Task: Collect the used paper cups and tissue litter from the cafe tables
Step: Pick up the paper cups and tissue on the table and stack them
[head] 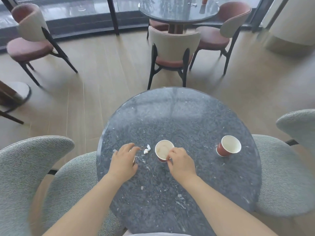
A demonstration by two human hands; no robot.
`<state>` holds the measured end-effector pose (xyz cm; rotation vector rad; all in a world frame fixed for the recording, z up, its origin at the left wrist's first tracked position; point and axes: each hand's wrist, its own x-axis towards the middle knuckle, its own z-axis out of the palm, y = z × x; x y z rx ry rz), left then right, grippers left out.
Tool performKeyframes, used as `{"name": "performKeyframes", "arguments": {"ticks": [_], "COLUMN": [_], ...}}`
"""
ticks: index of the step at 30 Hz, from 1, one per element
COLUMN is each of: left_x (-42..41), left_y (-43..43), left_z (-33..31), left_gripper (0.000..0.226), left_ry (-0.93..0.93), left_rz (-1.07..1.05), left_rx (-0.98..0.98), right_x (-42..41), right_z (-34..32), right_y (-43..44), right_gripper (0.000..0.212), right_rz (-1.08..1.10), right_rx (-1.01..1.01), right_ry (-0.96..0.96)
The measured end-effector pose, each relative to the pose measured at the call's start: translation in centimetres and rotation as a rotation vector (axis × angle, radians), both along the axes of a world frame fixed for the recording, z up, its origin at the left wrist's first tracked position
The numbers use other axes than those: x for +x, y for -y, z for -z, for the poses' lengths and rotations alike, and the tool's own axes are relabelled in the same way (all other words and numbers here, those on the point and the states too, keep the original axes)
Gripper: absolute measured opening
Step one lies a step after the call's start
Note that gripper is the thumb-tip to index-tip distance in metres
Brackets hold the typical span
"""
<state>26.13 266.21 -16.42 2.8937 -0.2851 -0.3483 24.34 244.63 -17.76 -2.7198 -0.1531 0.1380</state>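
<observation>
Two red paper cups with white insides stand on the round dark stone table [179, 109]. My right hand [180, 161] grips the nearer cup [162, 149] at its near rim and side. The second cup [229, 147] stands apart to the right, tilted toward me. A small crumpled white tissue [147, 149] lies between the nearer cup and my left hand [124, 161]. That hand rests palm down on the tabletop, fingers spread, fingertips just short of the tissue, holding nothing.
Grey-green upholstered chairs flank the table at left [34, 167] and right [281, 176]. Pink-seated chairs [172, 48] stand beyond on the wooden floor. A second round table [179, 12] at the back carries small litter and a red cup.
</observation>
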Motion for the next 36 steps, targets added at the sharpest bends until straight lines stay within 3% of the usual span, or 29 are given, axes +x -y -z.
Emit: {"name": "performKeyframes", "arguments": {"ticks": [5,8,16,24,28,36], "left_x": [1.1,1.6,3.4,4.5,4.8,5.0], "left_y": [-1.4,-1.9,-1.7,-2.6,-3.9,-6.3], "left_z": [1.2,1.8,2.8,2.9,2.8,3.2], "left_gripper": [0.071,0.069,0.063,0.068,0.067,0.083], "left_ry": [-0.153,-0.213,-0.113,-0.100,-0.109,-0.120], "left_rz": [-0.010,-0.003,0.065,0.035,0.004,-0.046], "left_rx": [0.048,0.004,-0.133,-0.140,-0.143,-0.195], "right_x": [0.9,1.2,1.4,1.7,2.1,3.7], "right_z": [0.4,0.5,0.6,-0.9,0.2,3.5], "right_y": [-0.4,-0.8,-1.8,-6.6,-8.9,-10.4], "right_gripper": [0.016,0.016,0.016,0.022,0.025,0.040], "right_rz": [0.079,0.095,0.103,-0.050,-0.148,-0.222], "right_rx": [-0.051,-0.074,-0.118,0.125,0.158,-0.055], "right_ry": [-0.010,-0.010,-0.042,0.162,0.076,-0.149]}}
